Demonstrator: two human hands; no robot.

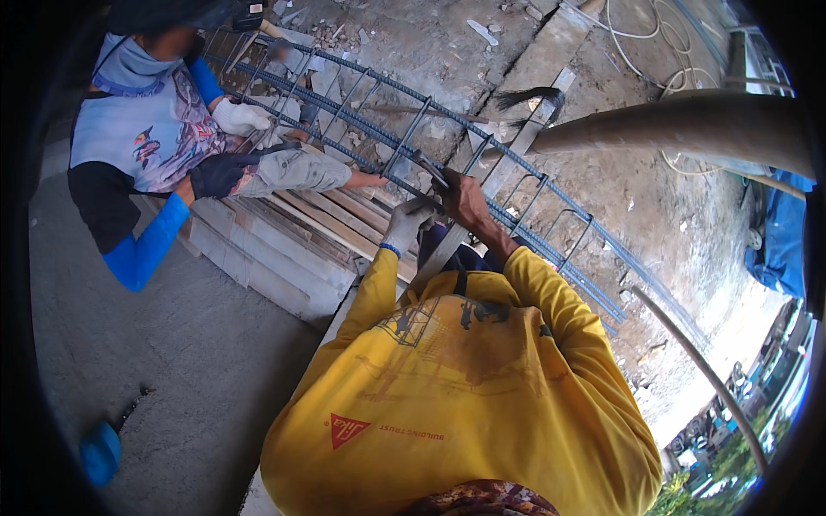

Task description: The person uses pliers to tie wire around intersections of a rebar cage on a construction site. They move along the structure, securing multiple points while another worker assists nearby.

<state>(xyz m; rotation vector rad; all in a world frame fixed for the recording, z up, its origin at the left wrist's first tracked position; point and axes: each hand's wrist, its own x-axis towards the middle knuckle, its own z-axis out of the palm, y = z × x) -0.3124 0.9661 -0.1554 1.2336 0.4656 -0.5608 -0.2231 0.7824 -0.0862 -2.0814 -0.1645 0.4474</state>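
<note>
A rebar cage (348, 116) of long ribbed bars and square stirrups slants across in front of me. My right hand (467, 203), bare, is closed round a dark metal hand tool (431, 169) that looks like pincers. Its head lies over the cage's near bars, beside a stirrup. Just left of it, my left hand (408, 225), in a pale glove, has its fingers curled at the nearest bar. What those fingers hold is hidden. A bundle of black tie wire (527, 98) rests on a wooden plank (508, 163) that passes under the cage.
A co-worker (146, 129) sits at the left, gloved hands near the cage's far end. Stacked boards (258, 249) lie below the co-worker's legs. A thick pole (680, 133) juts in from the right. A pale hose (632, 60) coils over rubble-strewn ground.
</note>
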